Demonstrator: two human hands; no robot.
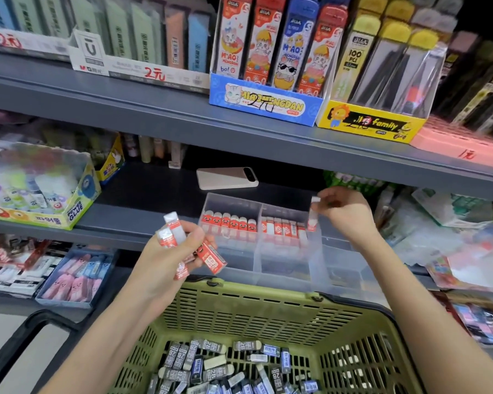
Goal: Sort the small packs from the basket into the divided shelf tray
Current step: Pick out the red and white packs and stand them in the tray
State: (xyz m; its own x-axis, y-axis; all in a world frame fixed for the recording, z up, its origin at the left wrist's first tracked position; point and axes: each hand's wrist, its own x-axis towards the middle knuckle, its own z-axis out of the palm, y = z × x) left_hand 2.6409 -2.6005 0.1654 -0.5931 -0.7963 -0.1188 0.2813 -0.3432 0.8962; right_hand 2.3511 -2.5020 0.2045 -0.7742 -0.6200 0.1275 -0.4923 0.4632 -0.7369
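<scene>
The right hand (342, 213) pinches one red eraser pack (313, 220) upright at the right end of a row in the clear divided tray (257, 267), at the shelf's front edge. It is best lowered straight, snug against its neighbour. The left hand (177, 253) grips several more above the green basket (268, 292).

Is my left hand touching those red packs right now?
Touching. Head view shows the left hand gripping several red packs, fingers curled round them.

Basket (239, 311) near end past the bottom edge; blurry packets (444, 223) far right.
</scene>
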